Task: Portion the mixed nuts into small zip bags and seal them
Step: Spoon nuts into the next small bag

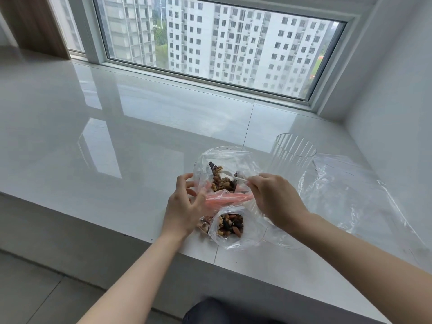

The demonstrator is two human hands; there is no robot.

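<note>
A large clear bag of mixed nuts lies open on the white sill. In front of it a small zip bag with a pink zip strip holds a portion of nuts. My left hand grips the plastic at the left end of the pink strip, thumb against the large bag's side. My right hand pinches the handle of a white spoon whose bowl sits among the nuts in the large bag.
A clear ribbed cup stands just right of the large bag. Empty clear bags lie spread to the right, up to the side wall. The sill's front edge runs close below the small bag. A window closes the back.
</note>
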